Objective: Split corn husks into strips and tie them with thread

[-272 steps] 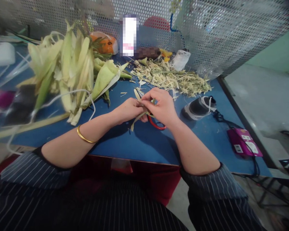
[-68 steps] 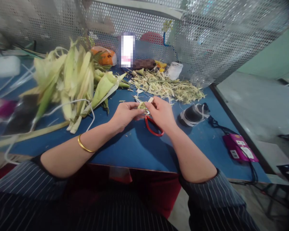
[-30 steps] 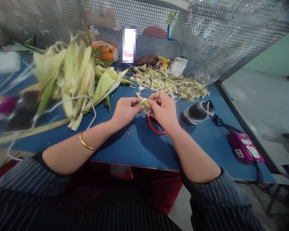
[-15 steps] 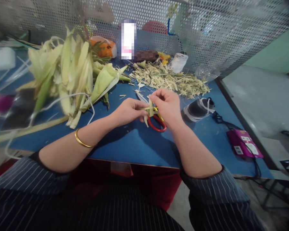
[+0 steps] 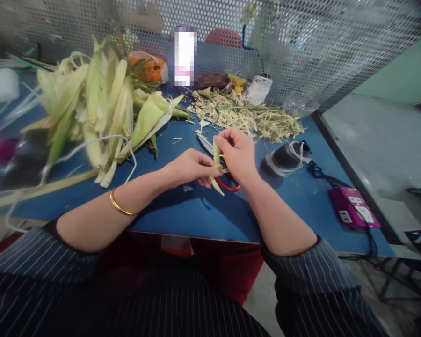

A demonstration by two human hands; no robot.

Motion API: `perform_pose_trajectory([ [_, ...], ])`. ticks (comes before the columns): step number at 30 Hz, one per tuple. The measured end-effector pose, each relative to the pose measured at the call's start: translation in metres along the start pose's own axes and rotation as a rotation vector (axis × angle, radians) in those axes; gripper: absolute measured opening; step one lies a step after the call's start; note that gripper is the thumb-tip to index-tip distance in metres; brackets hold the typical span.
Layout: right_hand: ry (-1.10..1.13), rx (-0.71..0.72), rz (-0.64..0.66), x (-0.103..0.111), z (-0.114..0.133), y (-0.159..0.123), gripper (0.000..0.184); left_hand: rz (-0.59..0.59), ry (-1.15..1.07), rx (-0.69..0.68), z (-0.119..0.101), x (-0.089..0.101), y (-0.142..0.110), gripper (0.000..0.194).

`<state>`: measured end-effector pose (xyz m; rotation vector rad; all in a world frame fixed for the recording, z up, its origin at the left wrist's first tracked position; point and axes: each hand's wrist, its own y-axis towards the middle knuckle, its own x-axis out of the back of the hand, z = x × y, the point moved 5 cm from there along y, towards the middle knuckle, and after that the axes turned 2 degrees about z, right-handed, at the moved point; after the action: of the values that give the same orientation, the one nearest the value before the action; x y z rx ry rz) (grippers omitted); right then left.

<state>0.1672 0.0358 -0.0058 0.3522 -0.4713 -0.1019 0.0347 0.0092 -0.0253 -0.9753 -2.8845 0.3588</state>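
Observation:
Pale green corn husk strips (image 5: 216, 154) are pinched between my two hands, crossing each other at the fingertips. My left hand (image 5: 193, 169) grips them near the crossing, with one tapered end hanging below. From above, the thumb and finger of my right hand (image 5: 239, 154) hold the upper end of a strip. Scissors (image 5: 233, 188) with red handles lie on the blue table just behind and under the hands, their blades partly hidden. To the left lies a big heap of whole corn husks (image 5: 105, 103).
Husk scraps (image 5: 245, 114) are piled at the back of the blue table (image 5: 196, 215), before a perforated metal screen. A dark spool-like bundle (image 5: 286, 158) and a purple power socket box (image 5: 353, 207) sit on the right. A white cable (image 5: 101, 138) runs across the left.
My left hand has turned and dropped slightly, and the husk strip's lower end now hangs further down to the right. My right hand has shifted a little left, still holding the upper end.

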Motion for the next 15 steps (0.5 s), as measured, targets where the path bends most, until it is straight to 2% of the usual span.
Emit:
perform_pose_trajectory([
  [6,0.044,-0.005,-0.069,0.002,-0.001,0.0,0.014,-0.019,0.011,0.02,-0.005,-0.002,-0.003,0.014],
  [10,0.175,-0.111,-0.05,0.004,-0.009,0.006,0.021,-0.182,-0.093,-0.011,-0.006,0.012,-0.002,0.015],
  [13,0.27,-0.213,0.061,0.0,-0.011,0.005,0.037,-0.292,-0.161,-0.054,-0.005,0.024,0.001,0.018],
  [15,0.326,-0.231,0.153,-0.005,-0.009,0.003,0.039,-0.314,-0.155,-0.06,-0.004,0.028,0.002,0.017],
])
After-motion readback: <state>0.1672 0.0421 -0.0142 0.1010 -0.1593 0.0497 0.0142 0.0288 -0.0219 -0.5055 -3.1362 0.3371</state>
